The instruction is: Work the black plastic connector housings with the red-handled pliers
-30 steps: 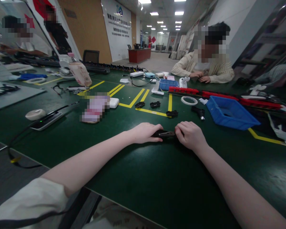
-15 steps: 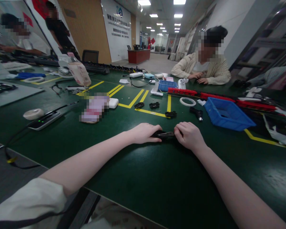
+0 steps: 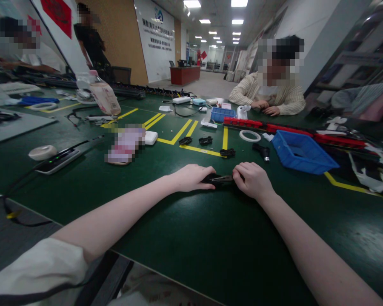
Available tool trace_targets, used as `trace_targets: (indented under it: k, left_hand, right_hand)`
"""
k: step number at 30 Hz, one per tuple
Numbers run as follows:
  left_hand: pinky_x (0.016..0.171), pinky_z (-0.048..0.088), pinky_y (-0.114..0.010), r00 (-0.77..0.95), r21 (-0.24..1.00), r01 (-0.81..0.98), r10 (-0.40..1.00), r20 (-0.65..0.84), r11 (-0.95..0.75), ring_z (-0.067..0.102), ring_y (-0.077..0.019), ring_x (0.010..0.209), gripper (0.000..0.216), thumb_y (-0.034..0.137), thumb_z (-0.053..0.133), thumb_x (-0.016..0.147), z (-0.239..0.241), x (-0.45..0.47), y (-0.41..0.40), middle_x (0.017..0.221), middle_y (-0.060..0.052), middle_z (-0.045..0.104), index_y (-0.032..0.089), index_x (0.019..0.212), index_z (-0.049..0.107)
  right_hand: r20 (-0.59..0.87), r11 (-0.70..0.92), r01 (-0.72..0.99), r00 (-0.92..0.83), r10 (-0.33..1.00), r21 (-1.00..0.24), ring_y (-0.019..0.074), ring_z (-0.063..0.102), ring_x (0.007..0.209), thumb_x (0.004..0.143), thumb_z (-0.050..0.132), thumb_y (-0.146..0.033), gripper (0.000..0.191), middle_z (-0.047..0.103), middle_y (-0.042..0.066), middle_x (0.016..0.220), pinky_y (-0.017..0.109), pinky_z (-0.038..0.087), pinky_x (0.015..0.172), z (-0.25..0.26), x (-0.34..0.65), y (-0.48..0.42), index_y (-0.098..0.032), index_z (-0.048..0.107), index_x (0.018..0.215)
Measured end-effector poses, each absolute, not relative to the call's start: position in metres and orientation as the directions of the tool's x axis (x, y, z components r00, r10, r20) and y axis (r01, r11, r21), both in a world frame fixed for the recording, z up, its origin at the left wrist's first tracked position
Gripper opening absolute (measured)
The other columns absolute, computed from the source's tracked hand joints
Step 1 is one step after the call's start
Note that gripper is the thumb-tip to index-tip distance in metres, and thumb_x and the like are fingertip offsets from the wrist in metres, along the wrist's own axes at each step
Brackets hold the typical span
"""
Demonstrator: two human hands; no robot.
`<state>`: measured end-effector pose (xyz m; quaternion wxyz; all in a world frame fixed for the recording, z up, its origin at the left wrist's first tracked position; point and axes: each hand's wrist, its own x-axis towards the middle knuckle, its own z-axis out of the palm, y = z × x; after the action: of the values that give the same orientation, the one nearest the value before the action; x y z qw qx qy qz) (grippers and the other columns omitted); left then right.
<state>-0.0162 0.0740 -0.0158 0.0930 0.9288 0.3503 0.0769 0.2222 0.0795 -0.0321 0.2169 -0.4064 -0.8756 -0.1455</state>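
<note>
Between my hands, low over the green table (image 3: 185, 238), is a small black part (image 3: 221, 179) with a thin metallic-looking strip along it. My left hand (image 3: 194, 177) is closed on its left end, thumb and fingers pinching from either side. At the other end, my right hand (image 3: 250, 178) has its fingers curled against the part, and the fingertips are hidden. Just beyond lie three similar black pieces: one at the left (image 3: 185, 141), one in the middle (image 3: 205, 140) and one nearer at the right (image 3: 227, 152).
A blue bin (image 3: 301, 151) stands to the right, beside a black tool-like object (image 3: 261, 151) and a white ring (image 3: 250, 136). On the left are a phone (image 3: 126, 144), a white case (image 3: 151, 137) and a cabled device (image 3: 59, 160). A person (image 3: 271, 85) sits across the table.
My hands keep the same hold on the black part, almost still. The view has shifted slightly, and the standing person at the back left appears a little farther right.
</note>
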Motion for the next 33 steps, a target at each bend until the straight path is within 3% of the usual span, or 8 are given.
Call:
trace_targets:
  k: [33]
  left_hand:
    - [0.063,0.042,-0.025,0.747,0.226,0.627,0.658,0.094,-0.745,0.064,-0.0207,0.079,0.04,0.049,0.053,0.09,-0.018,-0.0174,0.0741,0.092,-0.006,0.068,0.019,0.116,0.05]
  right_hand:
    - [0.531,0.584,0.811,-0.501,0.683,0.014,0.0161,0.049,0.064,0.092,0.036,-0.027,0.031,0.058,0.005,0.066,0.03,0.034,0.064,-0.0322,0.2244,0.0782,-0.02,0.053,0.066]
